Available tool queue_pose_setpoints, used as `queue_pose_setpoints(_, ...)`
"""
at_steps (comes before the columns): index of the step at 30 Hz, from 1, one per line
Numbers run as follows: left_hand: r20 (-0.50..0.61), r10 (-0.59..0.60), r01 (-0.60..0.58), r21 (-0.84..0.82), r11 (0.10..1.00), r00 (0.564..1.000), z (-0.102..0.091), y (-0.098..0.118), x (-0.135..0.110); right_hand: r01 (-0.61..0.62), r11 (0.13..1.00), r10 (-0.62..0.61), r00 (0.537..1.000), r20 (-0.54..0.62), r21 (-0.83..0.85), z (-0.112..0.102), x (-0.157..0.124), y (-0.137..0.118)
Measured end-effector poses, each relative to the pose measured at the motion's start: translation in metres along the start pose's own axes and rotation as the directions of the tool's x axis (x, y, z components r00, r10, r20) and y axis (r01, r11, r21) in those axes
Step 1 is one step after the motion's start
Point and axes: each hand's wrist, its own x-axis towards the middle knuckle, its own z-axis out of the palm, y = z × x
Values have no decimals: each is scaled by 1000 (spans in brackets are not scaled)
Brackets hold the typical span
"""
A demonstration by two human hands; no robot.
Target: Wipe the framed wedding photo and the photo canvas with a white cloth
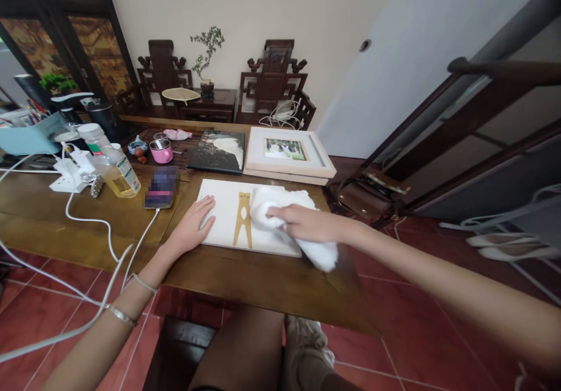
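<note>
A white rectangular board [221, 213] lies flat on the wooden table in front of me, with a tan, long-legged animal figure [242, 218] at its middle. My left hand [196, 221] rests on the board's left edge, fingers stretched out and holding nothing. Bunched in my right hand [302, 221] is a white cloth [322, 252], pressed on the right part of the board. The cloth hides that part, and one end hangs past the board's lower right edge.
Behind the board lie a dark picture panel [218, 150] and a framed photo [284, 148]. To the left are a phone [161, 189] on a white cable, a pink cup [161, 151], a bottle of yellow liquid [119, 172] and a power strip [72, 172].
</note>
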Motion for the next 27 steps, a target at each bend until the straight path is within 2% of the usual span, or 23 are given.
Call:
queue_pose_setpoints(2,2,-3,3,5,1000,1000,0,0,0,-56,997,51,994,-95,-45,3,20,9)
queue_pose_setpoints(4,3,-3,3,7,1000,1000,0,0,0,-115,990,101,983,-151,-87,5,39,8)
queue_pose_setpoints(6,5,-1,1,7,1000,1000,0,0,0,-131,982,110,982,-152,-136,8,52,-2)
queue_pose_setpoints(8,6,0,0,6,1000,1000,0,-1,0,-107,973,89,991,-97,-206,13,58,-20)
queue_pose_setpoints(11,5,2,-2,3,1000,1000,1,-1,-1,-47,948,54,998,15,-314,28,51,-54)
queue_pose_setpoints(14,10,4,-4,10,1000,1000,1,-2,-1,42,930,-21,998,61,-365,46,30,-87)
queue_pose_setpoints(17,14,13,-13,24,1000,1000,1,-3,-2,142,927,-111,988,107,-348,56,12,-101)
queue_pose_setpoints(19,17,14,-15,29,999,1000,2,-4,-1,162,934,-126,983,131,-320,56,7,-96)
queue_pose_setpoints(21,19,10,-11,26,1000,1000,2,-4,-1,127,948,-99,989,110,-292,51,11,-80)
queue_pose_setpoints(27,20,-1,1,11,1000,1000,1,-3,-1,-63,965,56,998,-35,-256,23,53,-21)
